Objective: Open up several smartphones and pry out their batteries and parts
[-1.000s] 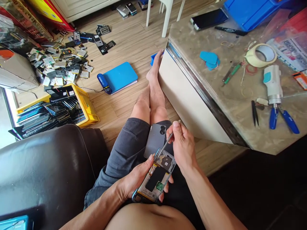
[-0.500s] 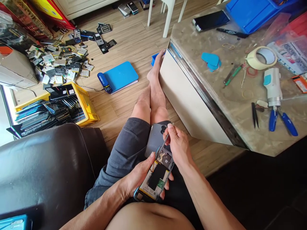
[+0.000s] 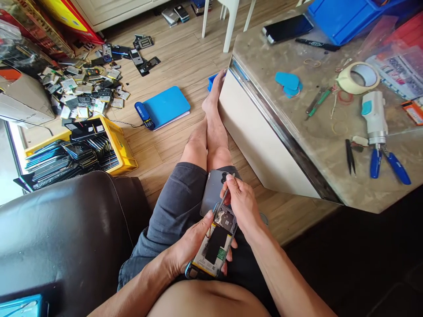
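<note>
An opened phone [image 3: 216,246], its battery and inner parts showing, lies tilted in my left hand [image 3: 190,242]. The thumb rests on its upper left edge and fingertips curl round the right side. My right hand [image 3: 243,200] pinches a thin metal tool [image 3: 225,195], whose lower end points at the phone's upper left edge; whether the tip touches cannot be made out. Beyond the opened phone, a grey phone back cover [image 3: 211,189] with a round camera area lies on my thighs, partly hidden by my right hand.
At the right, a table [image 3: 257,53] bears blue-handled pliers [image 3: 390,165], black tweezers [image 3: 350,157] and a tape roll [image 3: 358,78]. On the floor are a blue pad [image 3: 167,108], a yellow crate [image 3: 124,152] of phone parts and scattered batteries [image 3: 82,90]. A dark leather seat [image 3: 62,229] stands left.
My right hand and the tool have shifted slightly left and down. The left hand still holds the opened phone in nearly the same place. The camera view has shifted a little.
</note>
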`<state>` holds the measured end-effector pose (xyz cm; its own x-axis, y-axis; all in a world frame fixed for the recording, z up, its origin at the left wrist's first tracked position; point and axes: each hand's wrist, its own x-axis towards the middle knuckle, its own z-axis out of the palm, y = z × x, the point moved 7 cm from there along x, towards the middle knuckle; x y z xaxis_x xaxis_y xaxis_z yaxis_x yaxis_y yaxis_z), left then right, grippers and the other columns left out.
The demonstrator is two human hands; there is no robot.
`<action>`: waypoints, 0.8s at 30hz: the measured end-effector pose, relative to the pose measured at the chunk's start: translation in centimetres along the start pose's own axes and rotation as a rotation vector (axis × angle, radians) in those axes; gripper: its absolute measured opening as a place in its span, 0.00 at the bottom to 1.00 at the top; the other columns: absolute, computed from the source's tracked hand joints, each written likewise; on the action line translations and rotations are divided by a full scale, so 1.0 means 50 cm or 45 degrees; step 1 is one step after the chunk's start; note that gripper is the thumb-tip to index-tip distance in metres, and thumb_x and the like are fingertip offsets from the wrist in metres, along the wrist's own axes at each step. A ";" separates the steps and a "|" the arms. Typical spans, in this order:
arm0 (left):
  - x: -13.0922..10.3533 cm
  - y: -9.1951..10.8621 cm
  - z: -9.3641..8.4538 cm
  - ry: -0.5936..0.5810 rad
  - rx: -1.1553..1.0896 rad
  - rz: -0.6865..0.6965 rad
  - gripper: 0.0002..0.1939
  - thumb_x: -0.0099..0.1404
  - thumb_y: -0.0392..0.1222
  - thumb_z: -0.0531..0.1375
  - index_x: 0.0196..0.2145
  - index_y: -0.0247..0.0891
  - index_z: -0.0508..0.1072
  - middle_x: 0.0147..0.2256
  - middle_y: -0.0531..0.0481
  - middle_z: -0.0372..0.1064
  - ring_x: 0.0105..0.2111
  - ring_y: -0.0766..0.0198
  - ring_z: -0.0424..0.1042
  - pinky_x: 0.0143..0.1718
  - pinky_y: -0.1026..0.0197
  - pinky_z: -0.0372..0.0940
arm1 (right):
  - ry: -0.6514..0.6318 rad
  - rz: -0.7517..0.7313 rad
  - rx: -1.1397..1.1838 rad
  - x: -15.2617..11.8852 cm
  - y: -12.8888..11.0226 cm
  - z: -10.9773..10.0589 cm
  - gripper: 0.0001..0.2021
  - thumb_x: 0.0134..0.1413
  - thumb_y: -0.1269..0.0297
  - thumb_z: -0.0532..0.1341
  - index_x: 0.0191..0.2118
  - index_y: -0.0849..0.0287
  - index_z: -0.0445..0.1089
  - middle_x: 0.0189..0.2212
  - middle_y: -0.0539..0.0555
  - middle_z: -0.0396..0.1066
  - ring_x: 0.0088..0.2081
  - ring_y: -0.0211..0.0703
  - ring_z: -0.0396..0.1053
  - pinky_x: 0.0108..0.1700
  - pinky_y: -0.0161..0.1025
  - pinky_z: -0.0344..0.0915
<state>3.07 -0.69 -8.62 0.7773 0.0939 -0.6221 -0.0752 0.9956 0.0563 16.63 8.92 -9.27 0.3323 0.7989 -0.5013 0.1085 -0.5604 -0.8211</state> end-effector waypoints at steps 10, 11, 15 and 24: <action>0.002 0.011 0.004 0.004 -0.006 0.104 0.44 0.69 0.73 0.49 0.43 0.24 0.79 0.31 0.37 0.76 0.23 0.57 0.76 0.28 0.58 0.71 | 0.238 -0.074 0.106 -0.044 -0.042 -0.014 0.26 0.70 0.42 0.52 0.26 0.54 0.66 0.19 0.48 0.70 0.19 0.37 0.63 0.24 0.34 0.60; 0.002 0.011 0.004 0.001 -0.005 0.108 0.43 0.69 0.73 0.49 0.42 0.23 0.79 0.30 0.36 0.76 0.23 0.57 0.76 0.28 0.58 0.71 | 0.270 -0.085 0.116 -0.050 -0.043 -0.016 0.26 0.70 0.42 0.52 0.26 0.54 0.66 0.18 0.48 0.70 0.19 0.38 0.63 0.25 0.35 0.60; 0.005 0.014 0.007 -0.030 -0.011 0.108 0.42 0.68 0.73 0.52 0.42 0.23 0.79 0.30 0.36 0.77 0.24 0.56 0.77 0.29 0.57 0.72 | 0.317 -0.128 0.175 -0.059 -0.036 -0.022 0.26 0.70 0.43 0.53 0.25 0.54 0.65 0.17 0.47 0.68 0.21 0.39 0.65 0.28 0.36 0.62; 0.007 0.017 0.015 -0.089 -0.005 0.101 0.40 0.71 0.70 0.50 0.43 0.24 0.78 0.30 0.35 0.77 0.24 0.56 0.78 0.28 0.58 0.74 | 0.385 -0.156 0.230 -0.077 -0.030 -0.042 0.26 0.70 0.41 0.53 0.25 0.54 0.64 0.18 0.48 0.67 0.22 0.40 0.66 0.29 0.38 0.62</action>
<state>3.74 0.18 -8.19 0.8106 0.1728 -0.5596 -0.1408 0.9850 0.1002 17.18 6.23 -5.55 0.5917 0.7420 -0.3152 0.0067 -0.3955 -0.9184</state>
